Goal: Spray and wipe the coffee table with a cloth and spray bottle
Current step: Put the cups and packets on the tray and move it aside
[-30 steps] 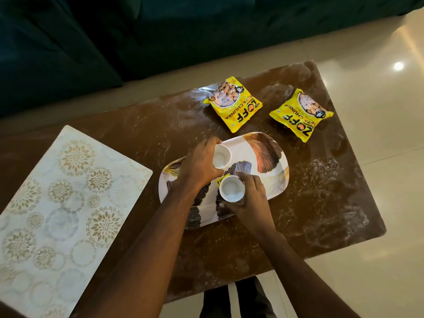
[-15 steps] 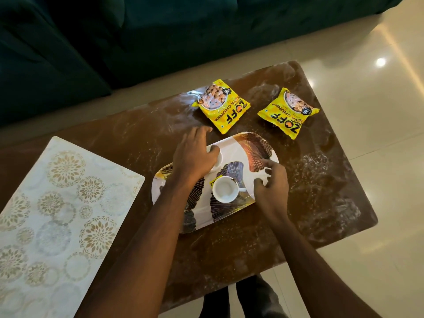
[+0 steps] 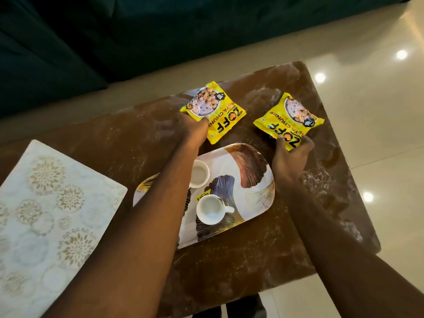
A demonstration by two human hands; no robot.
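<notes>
The brown marble coffee table (image 3: 229,267) carries streaks and smudges. My left hand (image 3: 187,130), blurred by motion, reaches over the tray, and its thumb touches the near edge of the left yellow snack packet (image 3: 220,115). My right hand (image 3: 290,158) pinches the near corner of the right yellow snack packet (image 3: 286,120) between thumb and fingers. Both packets lie flat on the far part of the table. No spray bottle or cloth is in view.
A patterned oval tray (image 3: 252,171) sits mid-table with two white cups on it, the near cup (image 3: 210,210) and the far cup (image 3: 198,174). A floral placemat (image 3: 46,214) covers the table's left end. A dark sofa (image 3: 114,31) stands behind, and glossy floor tiles (image 3: 378,111) lie to the right.
Both hands let go of the cups, which now stand on the tray. The hands moved forward off the tray to the two yellow packets.
</notes>
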